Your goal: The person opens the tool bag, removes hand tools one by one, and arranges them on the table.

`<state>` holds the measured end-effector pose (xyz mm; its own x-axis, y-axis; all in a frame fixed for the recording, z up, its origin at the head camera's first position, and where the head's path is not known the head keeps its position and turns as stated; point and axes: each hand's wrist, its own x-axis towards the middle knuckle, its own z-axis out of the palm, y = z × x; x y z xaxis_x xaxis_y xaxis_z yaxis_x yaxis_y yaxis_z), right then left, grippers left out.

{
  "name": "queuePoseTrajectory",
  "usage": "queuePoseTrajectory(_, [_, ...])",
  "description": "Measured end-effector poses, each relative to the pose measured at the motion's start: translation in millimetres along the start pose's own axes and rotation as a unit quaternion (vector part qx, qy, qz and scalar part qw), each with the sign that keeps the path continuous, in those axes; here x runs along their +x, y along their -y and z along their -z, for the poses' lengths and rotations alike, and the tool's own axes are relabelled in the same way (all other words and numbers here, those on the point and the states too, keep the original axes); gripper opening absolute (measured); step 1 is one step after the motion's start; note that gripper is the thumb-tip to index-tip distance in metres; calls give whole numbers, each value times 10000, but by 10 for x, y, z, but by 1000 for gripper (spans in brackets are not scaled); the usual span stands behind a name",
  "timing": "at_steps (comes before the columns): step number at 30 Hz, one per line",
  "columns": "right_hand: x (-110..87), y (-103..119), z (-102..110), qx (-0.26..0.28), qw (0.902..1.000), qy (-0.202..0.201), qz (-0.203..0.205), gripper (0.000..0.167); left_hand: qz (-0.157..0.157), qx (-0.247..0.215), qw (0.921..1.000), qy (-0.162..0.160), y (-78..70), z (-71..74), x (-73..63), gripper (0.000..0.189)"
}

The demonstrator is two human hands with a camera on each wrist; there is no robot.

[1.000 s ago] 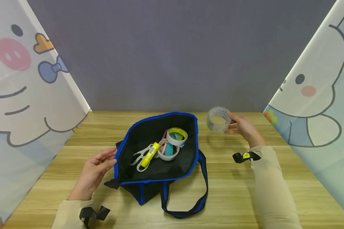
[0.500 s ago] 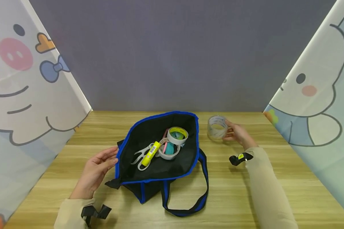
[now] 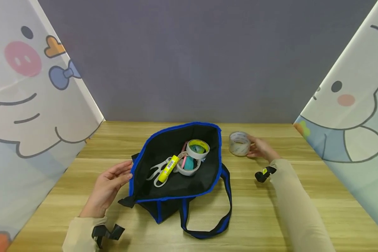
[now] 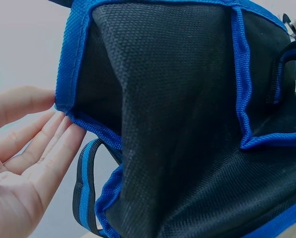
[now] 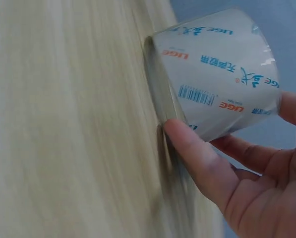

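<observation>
My left hand pinches the left rim of a black bag with blue trim, thumb and fingers at its edge; the left wrist view shows the hand at a corner of the blue binding. Inside the bag's wide mouth lie white-handled scissors, a yellow glue stick, a white tape roll with a yellow core and another white roll. To the bag's right, my right hand holds a roll of clear tape down at the tabletop. Lettering shows on its core.
Pink and teal items sit partly hidden among the rolls. A bag handle loops over the wooden table in front. Behind rises a grey wall, with cartoon-printed panels on both sides.
My right hand has lowered the clear tape roll to the tabletop, and the roll has turned more upright. The left hand keeps its place at the bag's rim. The head view has shifted slightly.
</observation>
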<state>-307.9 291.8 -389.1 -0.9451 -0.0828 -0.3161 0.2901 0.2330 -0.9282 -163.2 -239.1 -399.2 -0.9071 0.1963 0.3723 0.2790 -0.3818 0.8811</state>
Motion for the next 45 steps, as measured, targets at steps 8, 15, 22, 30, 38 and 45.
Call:
queuePoseTrajectory(8, [-45,47,8,-702,9975,69,-82,77,2,-16,10000,-4,-12,-7,15,45])
queuePoseTrajectory(15, [-69,48,39,-788,9961,385,-64,74,1,48,10000,-12,-25,17,-3,45])
queuePoseTrajectory(22, [-37,33,66,-824,9958,343,-205,74,70,-16,10000,-13,-26,2,-7,45])
queuePoseTrajectory(30, [-136,107,174,-854,9963,2,91,75,-43,-35,9999,90,-4,-5,50,45])
queuePoseTrajectory(38, [-295,196,299,-861,9950,-106,494,69,-10,-34,9999,124,12,-7,35,44])
queuePoseTrajectory(45, [-384,430,182,-1035,9909,-226,831,66,40,2,10000,65,8,-17,17,44])
